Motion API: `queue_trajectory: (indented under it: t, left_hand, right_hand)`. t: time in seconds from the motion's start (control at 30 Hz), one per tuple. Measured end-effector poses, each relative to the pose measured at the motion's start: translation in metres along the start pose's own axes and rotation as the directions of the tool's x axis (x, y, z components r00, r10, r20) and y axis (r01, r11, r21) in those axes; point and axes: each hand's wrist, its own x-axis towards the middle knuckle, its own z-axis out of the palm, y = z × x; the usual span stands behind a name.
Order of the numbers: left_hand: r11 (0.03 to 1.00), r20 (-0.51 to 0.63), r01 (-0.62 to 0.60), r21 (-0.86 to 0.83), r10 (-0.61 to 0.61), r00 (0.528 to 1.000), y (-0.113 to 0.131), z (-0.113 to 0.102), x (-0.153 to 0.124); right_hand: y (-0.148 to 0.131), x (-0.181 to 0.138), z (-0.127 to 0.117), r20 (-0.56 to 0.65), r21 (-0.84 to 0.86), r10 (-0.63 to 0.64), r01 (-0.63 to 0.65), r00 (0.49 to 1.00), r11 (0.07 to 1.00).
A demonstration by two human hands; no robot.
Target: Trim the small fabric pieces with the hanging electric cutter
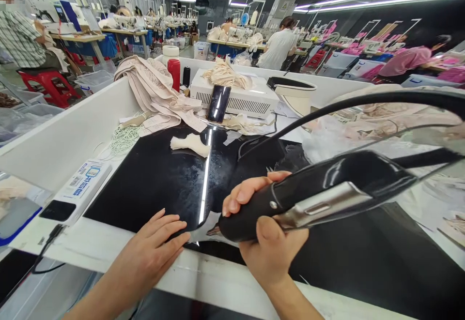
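My right hand [267, 233] is wrapped around a black corded hand tool [327, 182] with a silver lever on its side. Its narrow tip [213, 231] points left and down at a pale, thin piece of material [203, 228] near the front edge of the black sheet; whether it touches cannot be told. My left hand [150, 247] lies flat, fingers stretched out, with its fingertips at the left end of that pale piece. Farther back on the black sheet [152, 179] rests a cream fabric piece [191, 144].
A thick black cable [363, 99] arches over the right side. Behind the sheet stand a white vented box [250, 102], a phone [218, 103] and a heap of beige fabric [148, 87]. At left lie a white-and-blue box [83, 187] and pale green cord [125, 141]. Co-workers sit beyond.
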Motion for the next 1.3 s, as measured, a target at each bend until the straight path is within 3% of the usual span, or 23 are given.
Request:
queue_trajectory:
  t: [0.13, 0.3, 0.5, 0.63, 0.73, 0.87, 1.07, 1.3]
  left_hand:
    - [0.998, 0.036, -0.027, -0.050, 0.029, 0.999, -0.004, -0.009, 0.006]
    - [0.983, 0.131, -0.103, -0.155, 0.124, 0.984, -0.020, -0.018, 0.034]
    - [0.945, 0.418, -0.084, -0.317, 0.219, 0.881, -0.039, -0.015, 0.070]
    - [0.926, 0.518, -0.027, -0.376, 0.234, 0.823, -0.044, -0.016, 0.080]
    - [0.916, 0.535, -0.011, -0.401, 0.244, 0.809, -0.046, -0.014, 0.083]
    - [0.918, 0.513, -0.017, -0.396, 0.236, 0.826, -0.048, -0.006, 0.087]
    - [0.911, 0.476, -0.035, -0.411, 0.248, 0.844, -0.050, 0.003, 0.100]
    - [0.918, 0.535, -0.028, -0.396, 0.256, 0.805, -0.051, 0.002, 0.102]
  right_hand:
    - [-0.008, -0.003, -0.016, -0.017, -0.002, 0.015, -0.015, 1.000, 1.000]
    - [-0.011, -0.010, -0.024, -0.029, -0.016, -0.004, 0.004, 1.000, 1.000]
    - [-0.009, -0.011, -0.027, -0.033, -0.075, -0.031, 0.029, 0.999, 0.997]
    - [-0.007, -0.008, -0.024, -0.021, -0.099, -0.038, 0.036, 0.999, 0.994]
    - [-0.004, -0.006, -0.021, -0.008, -0.118, -0.048, 0.046, 0.999, 0.992]
    - [0.001, 0.000, -0.017, 0.007, -0.118, -0.025, 0.025, 1.000, 0.993]
    - [0.013, 0.014, -0.018, -0.079, -0.112, -0.058, 0.049, 0.995, 0.993]
    - [0.022, 0.019, -0.022, -0.077, -0.077, -0.059, 0.053, 0.995, 0.996]
